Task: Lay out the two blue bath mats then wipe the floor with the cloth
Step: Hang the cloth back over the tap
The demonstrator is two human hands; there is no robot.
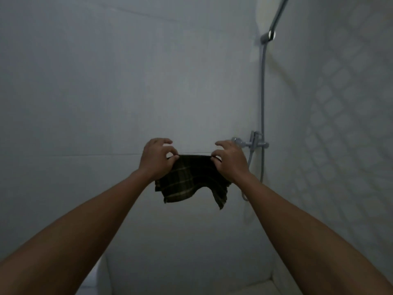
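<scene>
Both arms reach forward and up, and the cloth (pixel 191 179) hangs between the two hands in front of the plain wall (pixel 106 92), a little left of the shower tap (pixel 252 143). The left hand (pixel 155 158) pinches the upper left corner of the cloth between thumb and first finger, while the other fingers (pixel 165 141) of this hand are spread loose and hold nothing. The right hand (pixel 230 160) does the same at the upper right corner, nearest to the tap. So each hand is nearly closed, only at the tips, on one corner.

The upper edge of the cloth runs level from one hand to the other; this is its long axis, and the rest of it drops below the fingers, away from the tap and down toward the floor. The lower edge is uneven, with one tail lower on the tap side. Both hands are equally near to the cloth, as both already hold it.

The two blue bath mats and the floor are not in view, so I cannot tell whether the mats are laid. I judge the cloth must next go straight down, well below the tap, and either hand could carry it.
</scene>
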